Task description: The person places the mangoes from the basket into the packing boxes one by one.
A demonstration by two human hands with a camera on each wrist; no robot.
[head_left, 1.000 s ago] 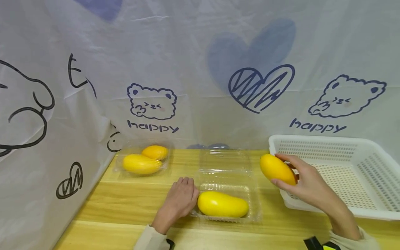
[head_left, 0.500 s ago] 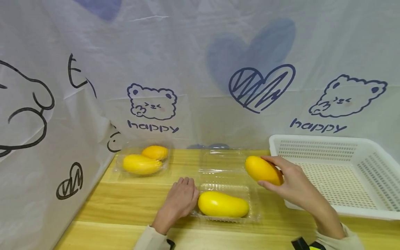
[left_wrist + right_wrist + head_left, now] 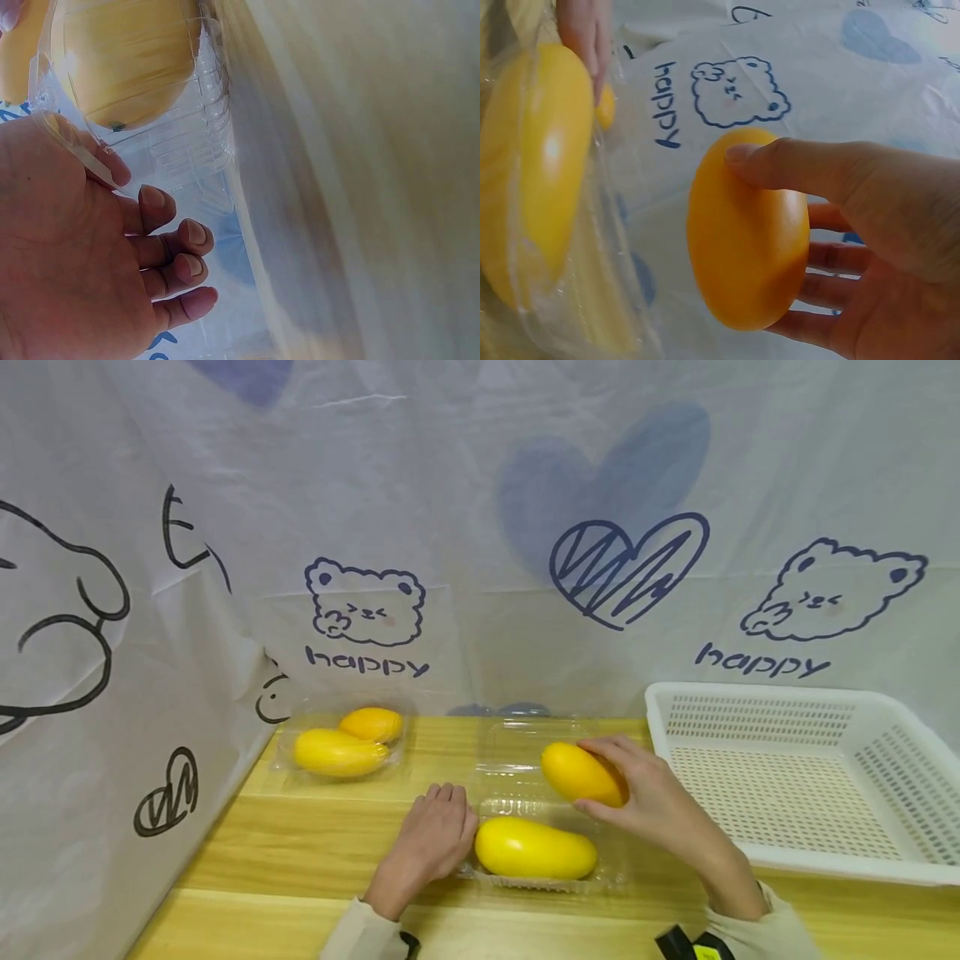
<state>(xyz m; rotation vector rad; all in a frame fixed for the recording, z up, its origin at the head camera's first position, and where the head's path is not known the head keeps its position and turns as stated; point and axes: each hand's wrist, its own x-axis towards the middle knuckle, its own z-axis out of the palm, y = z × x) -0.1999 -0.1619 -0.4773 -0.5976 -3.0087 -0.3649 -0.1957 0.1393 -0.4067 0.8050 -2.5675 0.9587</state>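
My right hand (image 3: 637, 789) grips an orange-yellow mango (image 3: 581, 774) between thumb and fingers, above the back part of an open clear plastic clamshell box (image 3: 611, 868). In the right wrist view the thumb lies across this mango (image 3: 739, 240). A longer, brighter yellow mango (image 3: 536, 849) lies in the box's front tray. At the tray's left side is my left hand (image 3: 435, 831); in the left wrist view its thumb and index finger pinch the box's clear rim (image 3: 82, 154), while the other fingers (image 3: 191, 232) are loosely curled.
A second clear box (image 3: 405, 752) holding two yellow mangoes (image 3: 337, 753) stands at the back left. On the right is a white perforated basket (image 3: 772, 695). A printed white cloth (image 3: 480, 627) hangs behind and left of the wooden table (image 3: 300, 835).
My right hand has carried the orange-yellow mango left, from the basket's edge to over the open box. My left hand has stayed at the box's side.
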